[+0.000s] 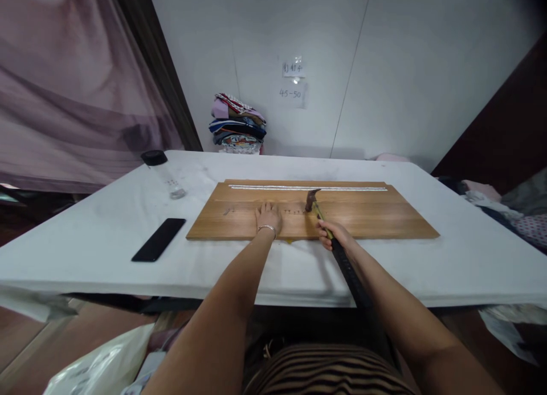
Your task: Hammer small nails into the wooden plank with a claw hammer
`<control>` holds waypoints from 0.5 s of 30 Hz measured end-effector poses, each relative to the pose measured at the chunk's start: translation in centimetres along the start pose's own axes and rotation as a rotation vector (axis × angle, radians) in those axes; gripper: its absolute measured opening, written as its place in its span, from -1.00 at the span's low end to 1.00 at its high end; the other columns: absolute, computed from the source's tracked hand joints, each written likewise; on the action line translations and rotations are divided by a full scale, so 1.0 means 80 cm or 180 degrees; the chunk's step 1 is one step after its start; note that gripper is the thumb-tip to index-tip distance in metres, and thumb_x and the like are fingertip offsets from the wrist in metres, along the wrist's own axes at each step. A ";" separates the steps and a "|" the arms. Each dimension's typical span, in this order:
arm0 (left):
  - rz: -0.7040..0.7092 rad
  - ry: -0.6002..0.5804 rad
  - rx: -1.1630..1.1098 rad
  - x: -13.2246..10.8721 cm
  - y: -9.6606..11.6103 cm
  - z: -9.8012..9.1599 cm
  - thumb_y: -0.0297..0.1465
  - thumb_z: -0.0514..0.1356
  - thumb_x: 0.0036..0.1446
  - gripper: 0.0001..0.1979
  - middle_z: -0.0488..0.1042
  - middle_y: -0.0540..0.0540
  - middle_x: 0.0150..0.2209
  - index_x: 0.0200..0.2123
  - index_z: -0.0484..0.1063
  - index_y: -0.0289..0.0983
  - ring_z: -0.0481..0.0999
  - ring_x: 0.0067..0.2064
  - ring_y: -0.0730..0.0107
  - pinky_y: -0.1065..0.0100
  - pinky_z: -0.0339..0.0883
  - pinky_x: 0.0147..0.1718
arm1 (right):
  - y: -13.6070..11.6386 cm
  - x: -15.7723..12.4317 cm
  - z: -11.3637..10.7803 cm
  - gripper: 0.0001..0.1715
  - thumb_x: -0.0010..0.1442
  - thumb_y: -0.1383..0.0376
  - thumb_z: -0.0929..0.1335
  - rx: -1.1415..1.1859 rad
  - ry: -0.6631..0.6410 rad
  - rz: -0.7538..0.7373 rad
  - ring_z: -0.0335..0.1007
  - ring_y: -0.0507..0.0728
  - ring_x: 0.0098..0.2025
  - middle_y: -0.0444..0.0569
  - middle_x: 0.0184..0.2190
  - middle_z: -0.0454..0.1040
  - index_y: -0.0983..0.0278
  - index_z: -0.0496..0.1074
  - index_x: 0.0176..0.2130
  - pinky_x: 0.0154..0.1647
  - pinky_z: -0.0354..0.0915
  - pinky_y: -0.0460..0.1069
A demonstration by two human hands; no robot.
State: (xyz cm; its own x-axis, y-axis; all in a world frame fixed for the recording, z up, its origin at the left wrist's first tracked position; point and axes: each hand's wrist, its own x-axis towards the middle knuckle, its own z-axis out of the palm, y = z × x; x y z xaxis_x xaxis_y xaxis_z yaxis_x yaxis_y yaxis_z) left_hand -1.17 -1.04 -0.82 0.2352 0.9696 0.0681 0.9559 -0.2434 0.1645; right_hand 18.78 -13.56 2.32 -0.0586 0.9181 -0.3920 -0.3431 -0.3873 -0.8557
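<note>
The wooden board lay flat on the white table, at the person's twelve o'clock. A row of small dark pieces, apparently nails, crossed its middle. The right hand had its fingers wrapped round the hammer, high on the handle, the head at eleven o'clock from it. At the row's nine o'clock, the left hand pressed palm down, fingers slightly spread, gripping nothing visible. In my judgement, good practice called for a lower grip, square blows and a firmly braced board. A flat black device lay at the board's eight o'clock.
</note>
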 end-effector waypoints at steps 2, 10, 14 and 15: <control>0.0008 -0.0006 0.0015 0.000 0.000 0.000 -0.32 -0.15 0.44 -0.50 0.35 -0.24 0.38 0.25 0.45 -0.14 0.20 0.44 0.11 -0.02 0.06 0.37 | 0.000 0.001 -0.001 -0.62 0.13 0.08 0.49 0.0035 -0.0016 -0.0055 0.00 -0.07 -0.76 -0.36 -0.66 0.16 0.18 0.27 -0.31 -0.81 -0.04 -0.14; 0.0009 -0.0011 -0.0010 -0.003 0.002 -0.006 -0.35 -0.14 0.43 -0.50 0.36 -0.25 0.36 0.22 0.48 -0.15 0.21 0.43 0.10 -0.03 0.09 0.36 | 0.003 0.001 -0.002 -0.59 0.12 0.05 0.49 0.0017 0.0008 0.0026 0.00 -0.07 -0.76 -0.37 -0.66 0.14 0.18 0.25 -0.29 -0.80 -0.04 -0.15; -0.0018 -0.0058 -0.0069 -0.002 0.003 -0.005 -0.34 -0.14 0.43 -0.50 0.32 -0.25 0.40 0.25 0.45 -0.16 0.19 0.44 0.09 -0.05 0.08 0.37 | 0.002 0.000 -0.004 -0.59 0.15 0.03 0.49 -0.0019 -0.0054 -0.0041 0.00 -0.07 -0.75 -0.37 -0.65 0.14 0.16 0.26 -0.28 -0.79 -0.03 -0.15; -0.0020 -0.0057 -0.0080 -0.002 0.002 -0.004 -0.33 -0.14 0.43 -0.50 0.32 -0.25 0.40 0.26 0.44 -0.16 0.19 0.44 0.09 -0.05 0.07 0.37 | 0.001 0.000 -0.004 -0.59 0.16 0.03 0.48 -0.0025 -0.0044 -0.0043 0.00 -0.07 -0.75 -0.36 -0.65 0.14 0.16 0.26 -0.28 -0.79 -0.03 -0.15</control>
State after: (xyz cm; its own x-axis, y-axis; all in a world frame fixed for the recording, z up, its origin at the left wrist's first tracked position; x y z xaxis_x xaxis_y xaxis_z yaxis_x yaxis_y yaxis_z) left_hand -1.07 -1.22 -0.47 0.2326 0.9713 0.0492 0.9526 -0.2378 0.1897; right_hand 19.08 -13.62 2.14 -0.0670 0.9243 -0.3758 -0.3368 -0.3755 -0.8635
